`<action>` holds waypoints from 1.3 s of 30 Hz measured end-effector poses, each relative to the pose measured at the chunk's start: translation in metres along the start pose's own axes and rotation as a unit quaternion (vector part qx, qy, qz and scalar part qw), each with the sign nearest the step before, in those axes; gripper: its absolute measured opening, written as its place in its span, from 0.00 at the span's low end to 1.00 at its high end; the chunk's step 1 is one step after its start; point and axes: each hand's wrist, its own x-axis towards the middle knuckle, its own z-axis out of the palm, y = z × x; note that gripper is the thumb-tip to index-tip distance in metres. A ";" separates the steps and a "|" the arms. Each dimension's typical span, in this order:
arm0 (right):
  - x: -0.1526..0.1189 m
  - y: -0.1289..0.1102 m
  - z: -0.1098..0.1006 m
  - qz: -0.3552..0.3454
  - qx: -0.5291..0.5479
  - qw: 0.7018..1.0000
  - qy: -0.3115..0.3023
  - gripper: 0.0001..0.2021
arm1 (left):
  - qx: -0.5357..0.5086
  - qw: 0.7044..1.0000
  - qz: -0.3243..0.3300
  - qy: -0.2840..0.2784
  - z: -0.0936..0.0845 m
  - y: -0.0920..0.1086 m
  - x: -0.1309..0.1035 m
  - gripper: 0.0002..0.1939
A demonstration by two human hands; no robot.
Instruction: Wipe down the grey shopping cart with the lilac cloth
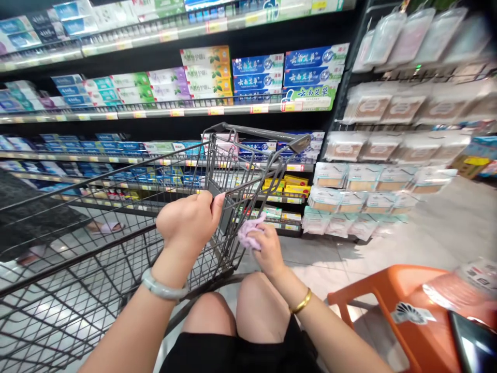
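Note:
A dark wire shopping cart [70,248] fills the left and middle of the head view, its grey handle [260,132] at the far end. My left hand [191,217], with a pale bangle at the wrist, is closed in a fist at the cart's near upper side; what it grips, if anything, is hidden. My right hand [267,247], with a gold bracelet, is closed around a crumpled light purple cloth [251,232], just right of the cart and above my knees.
Shelves of boxed toothpaste [258,82] stand ahead, with hanging packets [404,109] to their right. An orange plastic stool [407,280] is at the lower right, bearing a dark phone-like device [476,342]. A person's foot [111,227] shows beyond the cart.

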 end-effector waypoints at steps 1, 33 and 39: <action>0.005 -0.001 -0.001 0.015 0.013 0.999 0.026 0.19 | 0.002 1.000 0.002 0.002 0.000 0.000 0.000 0.33; -0.020 -0.015 0.015 0.104 0.071 0.992 0.008 0.26 | 0.011 1.000 0.007 0.021 0.002 -0.008 -0.002 0.32; -0.030 -0.019 0.022 0.048 0.062 0.996 -0.038 0.24 | 0.017 0.998 0.018 0.054 0.006 -0.021 -0.005 0.30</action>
